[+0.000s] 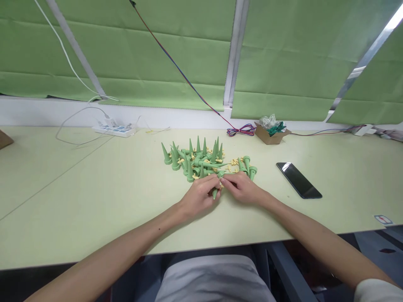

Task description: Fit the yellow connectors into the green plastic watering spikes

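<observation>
Your left hand (201, 193) curled around green spike (215, 193), tip poking out below. Your right hand (244, 188) meets it, thumb and finger drawn together; cannot tell on what. Both just in front of spike pile (198, 160), some upright, some lying, yellow pieces (234, 162) among them. Phone (299, 180) on table (110, 201), right of your right hand.

Pale tbl (94, 201), grn cones (197, 160), yel bits (234, 162), blk phone (299, 180), box (269, 138), pwr strip (119, 131)

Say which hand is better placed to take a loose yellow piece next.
Probably the right hand: it is nearer the loose yellow plastic pieces, while the left hand holds a green spike.
</observation>
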The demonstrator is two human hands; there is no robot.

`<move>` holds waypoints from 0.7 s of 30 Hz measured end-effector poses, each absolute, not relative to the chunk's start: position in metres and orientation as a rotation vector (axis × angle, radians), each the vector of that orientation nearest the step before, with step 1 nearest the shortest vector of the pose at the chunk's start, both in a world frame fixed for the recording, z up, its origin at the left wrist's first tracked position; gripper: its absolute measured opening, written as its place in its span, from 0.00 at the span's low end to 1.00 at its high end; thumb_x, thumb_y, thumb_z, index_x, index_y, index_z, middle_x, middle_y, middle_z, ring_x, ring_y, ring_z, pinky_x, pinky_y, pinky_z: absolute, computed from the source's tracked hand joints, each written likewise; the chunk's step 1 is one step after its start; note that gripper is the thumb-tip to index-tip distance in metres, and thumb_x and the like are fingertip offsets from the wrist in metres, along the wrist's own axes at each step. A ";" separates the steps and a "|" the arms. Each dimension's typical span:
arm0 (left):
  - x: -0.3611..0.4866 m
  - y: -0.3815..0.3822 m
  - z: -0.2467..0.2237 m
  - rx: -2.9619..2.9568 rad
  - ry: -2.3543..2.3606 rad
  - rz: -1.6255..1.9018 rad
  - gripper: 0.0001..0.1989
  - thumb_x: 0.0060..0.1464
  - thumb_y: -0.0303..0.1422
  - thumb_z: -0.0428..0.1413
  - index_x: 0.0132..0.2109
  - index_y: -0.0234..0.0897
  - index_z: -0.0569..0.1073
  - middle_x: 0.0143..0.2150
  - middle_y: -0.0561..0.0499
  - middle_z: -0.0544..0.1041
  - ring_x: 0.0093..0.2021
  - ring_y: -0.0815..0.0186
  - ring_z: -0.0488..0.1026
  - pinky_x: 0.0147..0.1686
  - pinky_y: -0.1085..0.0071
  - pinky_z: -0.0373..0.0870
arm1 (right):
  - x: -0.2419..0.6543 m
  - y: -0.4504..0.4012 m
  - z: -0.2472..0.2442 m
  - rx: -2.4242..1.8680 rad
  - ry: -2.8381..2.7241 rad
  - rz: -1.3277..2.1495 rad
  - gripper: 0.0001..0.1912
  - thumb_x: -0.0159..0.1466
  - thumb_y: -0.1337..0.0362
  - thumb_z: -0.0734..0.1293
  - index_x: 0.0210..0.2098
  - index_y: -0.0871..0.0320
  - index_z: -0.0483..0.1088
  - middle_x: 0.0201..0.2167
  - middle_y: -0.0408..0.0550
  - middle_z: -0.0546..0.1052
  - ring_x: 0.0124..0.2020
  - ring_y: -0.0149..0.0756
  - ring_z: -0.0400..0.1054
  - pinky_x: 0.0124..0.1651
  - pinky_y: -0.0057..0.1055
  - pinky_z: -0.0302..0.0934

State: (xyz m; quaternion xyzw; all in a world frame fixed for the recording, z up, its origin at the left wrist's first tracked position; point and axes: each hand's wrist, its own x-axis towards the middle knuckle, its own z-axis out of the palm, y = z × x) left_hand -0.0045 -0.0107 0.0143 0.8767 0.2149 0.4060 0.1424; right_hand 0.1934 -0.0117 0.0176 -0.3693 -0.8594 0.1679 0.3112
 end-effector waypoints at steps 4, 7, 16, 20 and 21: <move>-0.005 -0.011 0.015 2.524 0.616 1.162 0.09 0.55 0.20 0.50 0.31 0.38 0.65 0.27 0.54 0.69 0.26 0.70 0.61 0.26 0.74 0.59 | 0.194 -0.012 0.017 -0.971 -2.270 0.442 0.20 0.73 0.61 0.55 0.24 0.57 0.55 0.18 0.37 0.56 0.21 0.26 0.48 0.28 0.28 0.45; -0.005 -0.011 0.015 2.512 0.620 1.158 0.09 0.55 0.20 0.51 0.30 0.38 0.65 0.27 0.54 0.69 0.26 0.70 0.62 0.27 0.74 0.59 | 0.194 -0.012 0.016 -0.972 -2.272 0.446 0.20 0.73 0.60 0.55 0.24 0.57 0.55 0.18 0.37 0.56 0.21 0.26 0.49 0.28 0.28 0.45; -0.005 -0.011 0.015 2.476 0.665 1.132 0.08 0.56 0.23 0.51 0.29 0.38 0.65 0.26 0.54 0.67 0.27 0.70 0.62 0.28 0.73 0.60 | 0.195 -0.011 0.016 -0.980 -2.273 0.435 0.21 0.73 0.59 0.54 0.23 0.57 0.54 0.18 0.37 0.56 0.21 0.27 0.48 0.28 0.28 0.45; -0.005 -0.010 0.015 2.477 0.659 1.126 0.09 0.56 0.24 0.51 0.29 0.38 0.64 0.26 0.54 0.67 0.27 0.70 0.63 0.28 0.73 0.60 | 0.194 -0.012 0.016 -0.984 -2.277 0.441 0.21 0.73 0.59 0.54 0.23 0.57 0.54 0.18 0.37 0.56 0.21 0.26 0.48 0.29 0.28 0.45; -0.005 -0.010 0.015 2.480 0.656 1.130 0.09 0.57 0.24 0.51 0.29 0.38 0.63 0.26 0.54 0.67 0.27 0.70 0.62 0.28 0.73 0.60 | 0.194 -0.012 0.016 -0.984 -2.280 0.442 0.21 0.73 0.59 0.54 0.23 0.57 0.54 0.18 0.37 0.56 0.21 0.26 0.48 0.29 0.28 0.45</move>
